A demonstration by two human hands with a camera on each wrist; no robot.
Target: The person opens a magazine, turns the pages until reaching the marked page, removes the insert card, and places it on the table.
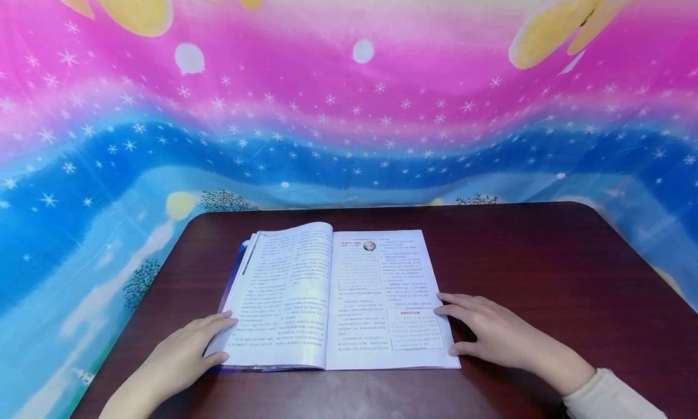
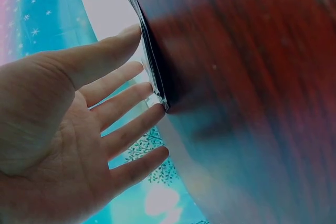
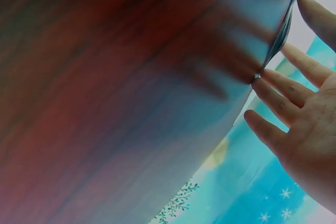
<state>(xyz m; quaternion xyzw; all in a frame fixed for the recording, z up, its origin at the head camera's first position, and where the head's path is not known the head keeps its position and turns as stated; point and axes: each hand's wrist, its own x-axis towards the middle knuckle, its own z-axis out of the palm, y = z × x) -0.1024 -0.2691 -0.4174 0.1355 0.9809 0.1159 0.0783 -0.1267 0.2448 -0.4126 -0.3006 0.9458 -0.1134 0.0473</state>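
An open magazine (image 1: pixel 357 322) lies flat on the table in the head view, with columns of printed text on both pages. The left page (image 1: pixel 283 298) bulges up toward the spine. My left hand (image 1: pixel 177 352) rests at the lower left edge, its fingertips and thumb touching the pages. Opposite it, my right hand (image 1: pixel 496 334) has its fingertips and thumb at the lower right edge. In the left wrist view the fingers (image 2: pixel 121 98) spread along the magazine's edge. The right wrist view likewise has extended fingers (image 3: pixel 278 98) meeting the page edges.
The dark reddish-brown table (image 1: pixel 518 249) has a glossy, reflective top and rounded far corners. Behind and beside it hangs a pink and blue cloth backdrop (image 1: pixel 349 128) with snowflakes and yellow shapes. A light sleeve (image 1: pixel 611 395) covers the right forearm.
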